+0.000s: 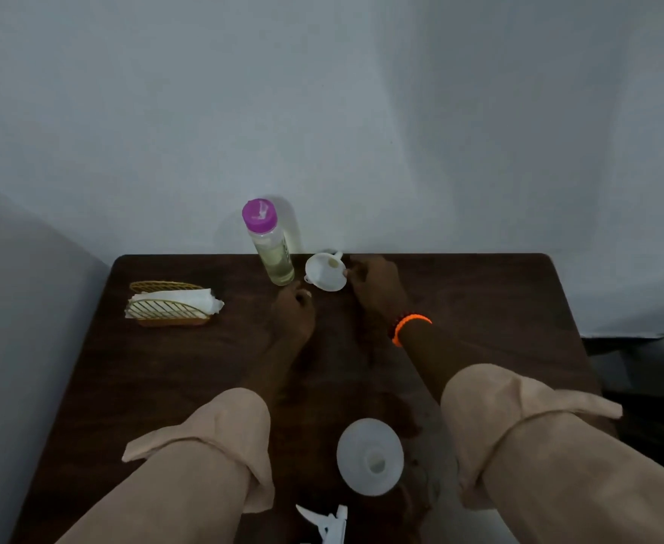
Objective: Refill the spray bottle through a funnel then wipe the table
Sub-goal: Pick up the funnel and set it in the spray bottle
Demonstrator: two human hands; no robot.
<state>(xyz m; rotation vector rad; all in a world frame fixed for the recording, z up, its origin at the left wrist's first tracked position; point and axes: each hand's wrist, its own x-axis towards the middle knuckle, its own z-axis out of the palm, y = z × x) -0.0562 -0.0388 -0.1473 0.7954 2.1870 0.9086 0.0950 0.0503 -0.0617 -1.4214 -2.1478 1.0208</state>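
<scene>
Spray bottle (pixel 370 456) stands open near the table's (pixel 479 292) near edge, seen from above; its trigger head (pixel 327 522) lies off, at that edge. Right hand (pixel 375 286) pinches the funnel (pixel 325 271) by its rim at the far edge. Left hand (pixel 294 314) hangs loosely curled, holding nothing, beside the purple-capped refill bottle (pixel 269 241) (still capped). Judgement: funnel unplaced; pouring and wiping remain. Napkins (pixel 173 304) wait near the left edge.

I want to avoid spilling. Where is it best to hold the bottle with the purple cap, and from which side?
Grip the purple-capped bottle around its clear middle, below the cap, coming from its left with the left hand. It stands upright, and the white funnel crowds its right side.
</scene>
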